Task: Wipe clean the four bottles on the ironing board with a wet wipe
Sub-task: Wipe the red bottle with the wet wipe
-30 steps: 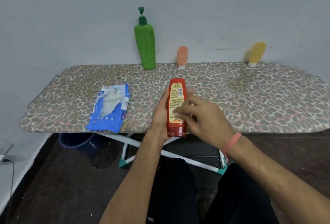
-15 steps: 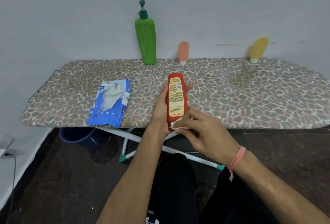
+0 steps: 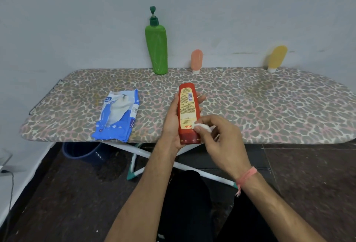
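Note:
My left hand (image 3: 172, 124) grips a red bottle (image 3: 188, 112) with a yellow label, held cap-down over the near edge of the ironing board (image 3: 269, 106). My right hand (image 3: 221, 141) pinches a small white wet wipe (image 3: 202, 126) against the bottle's lower right side. A tall green pump bottle (image 3: 157, 49), a small orange bottle (image 3: 196, 60) and a yellow bottle (image 3: 276, 57) stand along the board's far edge by the wall.
A blue wet wipe pack (image 3: 117, 116), torn open, lies on the board left of my hands. Under the board are white crossed legs (image 3: 146, 153) and a dark blue bucket (image 3: 82, 153). A grey wall rises behind the board.
My right hand with the wipe slid down the red bottle's label to its lower end, then shifted to its lower right side. The left hand kept its hold.

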